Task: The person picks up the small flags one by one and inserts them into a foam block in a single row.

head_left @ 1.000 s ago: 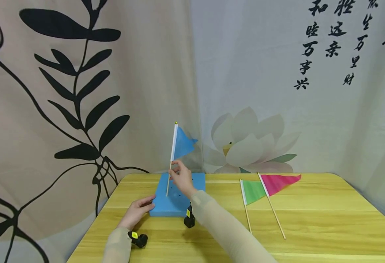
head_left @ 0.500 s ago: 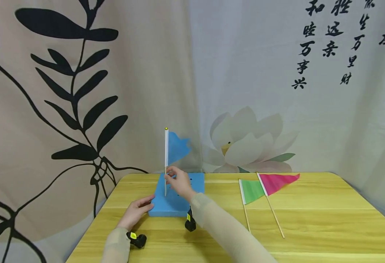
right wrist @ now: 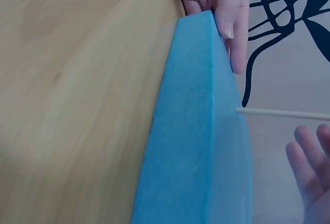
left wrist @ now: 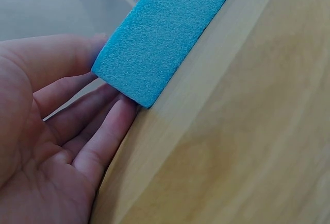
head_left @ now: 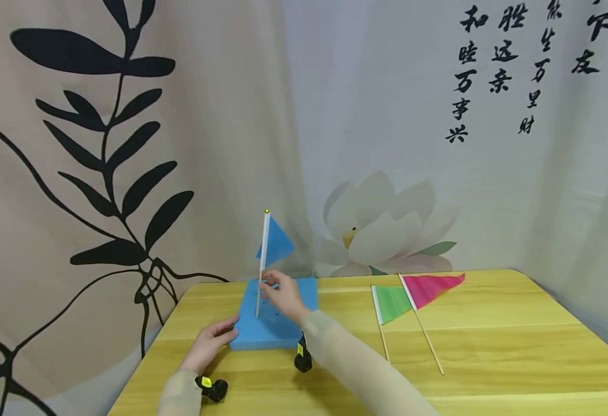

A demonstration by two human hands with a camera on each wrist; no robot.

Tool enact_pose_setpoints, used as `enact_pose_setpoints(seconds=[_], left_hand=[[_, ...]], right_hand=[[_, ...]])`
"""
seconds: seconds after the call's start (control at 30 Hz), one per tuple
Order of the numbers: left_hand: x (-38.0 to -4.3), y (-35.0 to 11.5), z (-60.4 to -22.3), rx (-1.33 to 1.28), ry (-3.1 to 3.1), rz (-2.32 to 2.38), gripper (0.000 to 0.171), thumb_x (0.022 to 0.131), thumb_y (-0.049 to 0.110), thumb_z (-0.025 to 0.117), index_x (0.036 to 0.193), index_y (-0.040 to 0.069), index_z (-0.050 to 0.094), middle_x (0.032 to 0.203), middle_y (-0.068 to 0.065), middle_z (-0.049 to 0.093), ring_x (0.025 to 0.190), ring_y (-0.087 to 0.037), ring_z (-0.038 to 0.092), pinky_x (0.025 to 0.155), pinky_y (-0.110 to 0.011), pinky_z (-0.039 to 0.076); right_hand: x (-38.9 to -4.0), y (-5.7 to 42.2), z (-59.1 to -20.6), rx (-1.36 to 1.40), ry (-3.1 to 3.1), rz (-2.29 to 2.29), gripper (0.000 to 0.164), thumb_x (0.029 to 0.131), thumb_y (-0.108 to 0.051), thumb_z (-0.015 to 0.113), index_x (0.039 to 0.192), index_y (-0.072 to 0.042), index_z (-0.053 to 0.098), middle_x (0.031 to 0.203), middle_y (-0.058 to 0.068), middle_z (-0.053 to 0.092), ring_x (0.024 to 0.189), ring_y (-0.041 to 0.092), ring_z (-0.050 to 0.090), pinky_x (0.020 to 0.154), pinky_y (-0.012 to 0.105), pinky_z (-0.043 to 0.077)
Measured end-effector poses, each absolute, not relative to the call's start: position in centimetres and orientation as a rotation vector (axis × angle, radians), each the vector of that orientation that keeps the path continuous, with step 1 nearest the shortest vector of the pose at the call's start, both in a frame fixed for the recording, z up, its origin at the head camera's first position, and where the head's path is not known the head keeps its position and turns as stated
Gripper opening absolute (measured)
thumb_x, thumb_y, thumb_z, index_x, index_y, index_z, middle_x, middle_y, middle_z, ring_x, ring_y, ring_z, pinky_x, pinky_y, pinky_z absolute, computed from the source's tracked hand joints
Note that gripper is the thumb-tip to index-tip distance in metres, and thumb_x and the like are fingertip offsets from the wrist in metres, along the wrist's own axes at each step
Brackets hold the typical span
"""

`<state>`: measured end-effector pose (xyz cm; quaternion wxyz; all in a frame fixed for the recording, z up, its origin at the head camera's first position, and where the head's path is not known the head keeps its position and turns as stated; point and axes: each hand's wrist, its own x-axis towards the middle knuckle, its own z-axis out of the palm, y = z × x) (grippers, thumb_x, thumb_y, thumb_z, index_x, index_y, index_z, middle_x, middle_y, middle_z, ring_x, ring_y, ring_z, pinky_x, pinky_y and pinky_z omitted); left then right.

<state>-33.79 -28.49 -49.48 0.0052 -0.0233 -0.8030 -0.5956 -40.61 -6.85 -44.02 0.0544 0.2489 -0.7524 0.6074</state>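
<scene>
In the head view my right hand [head_left: 286, 297] pinches the thin wooden stick of a blue pennant flag [head_left: 278, 240] between thumb and fingers, below the cloth. The flag leans slightly right, its lower end meeting the top of a blue foam block [head_left: 275, 332]; how deep it sits cannot be told. The right wrist view shows the stick [right wrist: 283, 113] at the block's surface, with several fingers of that hand beside it. At the block's left side, my left hand [head_left: 207, 346] rests its extended fingers and thumb against the edge, seen closely in the left wrist view.
On the wooden table [head_left: 517, 346] to the right lie a green flag [head_left: 392, 303] and a pink flag [head_left: 431, 288], close together. Small dark holes show in the block's top. A printed curtain [head_left: 241, 144] hangs behind the table.
The blue flag first swung upright, then leaned slightly right again; its tip is lower than a second ago. The right hand has moved down slightly with it. The head view has shifted a little.
</scene>
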Motion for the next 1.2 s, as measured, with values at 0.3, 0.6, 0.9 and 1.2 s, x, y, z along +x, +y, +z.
enact_pose_setpoints(seconds=[0.3, 0.6, 0.9, 1.2], left_hand=[[-33.9, -28.6, -49.6, -0.08, -2.538, -1.866, 0.047, 0.096, 0.014, 0.062, 0.139, -0.001, 0.051, 0.145, -0.021, 0.044, 0.127, -0.037, 0.046, 0.097, -0.044, 0.048], [-33.9, -28.7, -49.6, -0.102, -2.557, -1.867, 0.049, 0.097, 0.016, 0.061, 0.141, -0.002, 0.049, 0.146, -0.022, 0.042, 0.129, -0.037, 0.044, 0.098, -0.043, 0.048], [-33.8, -28.7, -49.3, -0.11, -2.575, -1.867, 0.052, 0.096, 0.02, 0.062, 0.142, -0.001, 0.048, 0.146, -0.021, 0.042, 0.13, -0.037, 0.043, 0.099, -0.04, 0.048], [-33.9, -28.9, -49.4, -0.108, -2.58, -1.895, 0.054, 0.096, 0.022, 0.063, 0.143, 0.001, 0.047, 0.148, -0.021, 0.04, 0.131, -0.038, 0.042, 0.101, -0.043, 0.045]], right_hand=[[-40.8, -1.9, -44.1, 0.762, -2.191, 1.914, 0.023, 0.098, -0.013, 0.06, 0.119, -0.005, 0.065, 0.102, 0.017, 0.066, 0.082, 0.036, 0.069, 0.064, 0.044, 0.059], [-40.3, 6.2, -44.0, 0.605, -2.238, 1.946, 0.025, 0.095, -0.015, 0.064, 0.115, 0.0, 0.066, 0.109, 0.022, 0.065, 0.085, 0.038, 0.069, 0.063, 0.047, 0.059], [-38.3, 13.8, -44.2, 0.315, -2.471, 1.859, 0.024, 0.092, -0.015, 0.068, 0.109, 0.001, 0.067, 0.099, 0.01, 0.068, 0.082, 0.03, 0.069, 0.063, 0.043, 0.059], [-35.7, 18.3, -44.9, 0.068, -2.648, 1.761, 0.019, 0.09, -0.015, 0.068, 0.097, 0.003, 0.069, 0.088, 0.01, 0.07, 0.073, 0.028, 0.069, 0.061, 0.039, 0.059]])
